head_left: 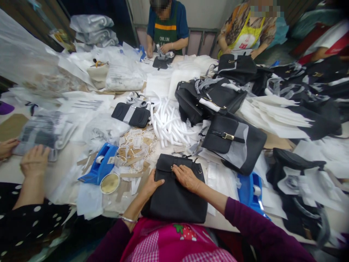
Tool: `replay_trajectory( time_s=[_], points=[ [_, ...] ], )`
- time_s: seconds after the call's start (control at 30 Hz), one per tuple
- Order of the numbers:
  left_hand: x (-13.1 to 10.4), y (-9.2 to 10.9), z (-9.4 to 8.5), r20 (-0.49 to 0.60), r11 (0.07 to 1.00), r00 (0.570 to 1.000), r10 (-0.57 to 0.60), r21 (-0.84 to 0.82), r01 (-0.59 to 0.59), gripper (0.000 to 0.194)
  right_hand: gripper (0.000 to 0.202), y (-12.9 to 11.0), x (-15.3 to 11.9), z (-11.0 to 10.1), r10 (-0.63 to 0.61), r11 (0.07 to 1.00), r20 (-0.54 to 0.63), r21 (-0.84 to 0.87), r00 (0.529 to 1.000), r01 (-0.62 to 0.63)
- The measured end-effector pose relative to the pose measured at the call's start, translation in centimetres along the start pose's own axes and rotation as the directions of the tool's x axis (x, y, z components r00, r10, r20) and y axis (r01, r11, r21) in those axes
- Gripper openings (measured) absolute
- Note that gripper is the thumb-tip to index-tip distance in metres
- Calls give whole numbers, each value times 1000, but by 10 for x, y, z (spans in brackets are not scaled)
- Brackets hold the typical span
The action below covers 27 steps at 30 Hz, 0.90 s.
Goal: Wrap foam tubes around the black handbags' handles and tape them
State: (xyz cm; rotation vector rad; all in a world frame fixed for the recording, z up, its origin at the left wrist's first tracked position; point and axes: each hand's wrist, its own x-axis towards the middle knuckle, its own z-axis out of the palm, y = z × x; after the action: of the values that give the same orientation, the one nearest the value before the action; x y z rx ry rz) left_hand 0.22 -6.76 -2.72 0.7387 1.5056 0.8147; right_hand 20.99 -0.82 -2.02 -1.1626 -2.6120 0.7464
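A black bag (177, 200) with a flap lies at the table's front edge, against the pink apron. My left hand (150, 185) rests at the bag's left side, thumb spread over its front and the other fingers partly hidden along the edge. Across the flap's clasp area lies my right hand (187, 178), its fingers bent against the bag near the small metal fitting. Whether the right fingers pinch the clasp is too small to tell. Just beyond the bag are white foam tubes (170, 123) and a heap of strung tags (137, 145).
Blue tape dispensers stand left (102, 163) and right (249, 189) of the bag. More black bags (231, 142) crowd the right side. At the left, a co-worker's hands touch a wrapped package (40, 131). Two people work across the table.
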Motion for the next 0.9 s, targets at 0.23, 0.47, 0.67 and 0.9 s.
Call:
replay_trajectory(
  time_s=[0.23, 0.47, 0.67, 0.9],
  points=[
    [-7, 3, -3, 33, 999, 998, -52, 9, 52, 83, 32, 58, 69, -68, 318, 947, -146, 10, 937, -320],
    [4, 21, -21, 187, 986, 981, -45, -147, 73, 56, 30, 73, 66, -75, 369, 929, -388, 157, 845, -334],
    [47, 18, -23, 153, 991, 980, 127, -58, -119, 38, 25, 70, -11, -16, 465, 866, -149, 282, 872, -414],
    [72, 41, -3, 472, 939, 846, 248, 99, -330, 45, 33, 81, -24, -23, 431, 742, -53, 589, 901, -320]
  ],
)
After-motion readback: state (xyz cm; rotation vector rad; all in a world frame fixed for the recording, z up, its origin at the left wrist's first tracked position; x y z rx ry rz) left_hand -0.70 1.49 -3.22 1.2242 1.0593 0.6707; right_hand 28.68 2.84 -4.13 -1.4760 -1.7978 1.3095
